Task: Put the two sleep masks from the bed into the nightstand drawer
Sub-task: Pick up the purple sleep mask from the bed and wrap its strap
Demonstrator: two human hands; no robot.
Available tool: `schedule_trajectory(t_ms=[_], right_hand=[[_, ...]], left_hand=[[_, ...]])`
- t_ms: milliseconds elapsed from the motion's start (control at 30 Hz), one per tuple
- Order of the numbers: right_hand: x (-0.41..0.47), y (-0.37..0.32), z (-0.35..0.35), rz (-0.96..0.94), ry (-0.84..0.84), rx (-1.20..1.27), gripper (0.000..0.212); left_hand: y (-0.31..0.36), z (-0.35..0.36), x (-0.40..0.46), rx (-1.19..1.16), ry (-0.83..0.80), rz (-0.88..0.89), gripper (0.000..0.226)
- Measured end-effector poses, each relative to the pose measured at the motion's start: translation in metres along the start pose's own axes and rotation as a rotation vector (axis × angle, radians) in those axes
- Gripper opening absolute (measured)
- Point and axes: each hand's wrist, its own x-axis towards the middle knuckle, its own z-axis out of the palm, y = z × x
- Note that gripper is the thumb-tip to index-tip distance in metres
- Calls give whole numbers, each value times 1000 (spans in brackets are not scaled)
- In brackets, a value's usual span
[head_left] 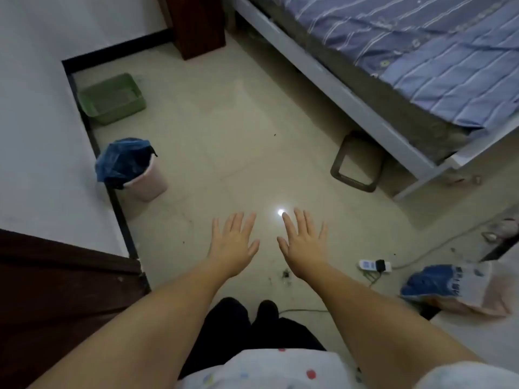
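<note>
My left hand [234,241] and my right hand [303,242] are stretched out side by side over the tiled floor, palms down, fingers spread, holding nothing. The bed [421,66] with its blue striped sheet fills the upper right, well beyond both hands. No sleep mask shows on the visible part of the sheet. A dark wooden piece of furniture [199,23] stands at the top beside the bed; I cannot tell whether it is the nightstand, and no drawer shows.
A green basket [112,98] and a pink bin with a blue bag [132,168] stand along the left wall. A dark frame [356,164] lies by the bed. A power strip [375,265] and bags [455,287] lie right. A dark door [56,290] is at the lower left.
</note>
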Motion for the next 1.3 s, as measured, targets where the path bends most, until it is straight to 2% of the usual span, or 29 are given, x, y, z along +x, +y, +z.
schedule_trajectory(t_ms=[167,367,733,1000,1300], right_hand=[[34,12,-4,44,-48,-17,61],[144,2,-43,74,-38,26,63],[401,-34,-174,175,39,82,61],[588,-6,-246,196,111,76,60],[841,32,-352,169,119,46,63]], left_hand=[[-14,-7,32,-43,21,-71,66],[-51,-47,136,-92,73,-93,64],[-168,-177,393,-57,109,-45,63],[-196,-243,588,-26,131,20,62],[-216,-332,827,-42,156,-60,62]])
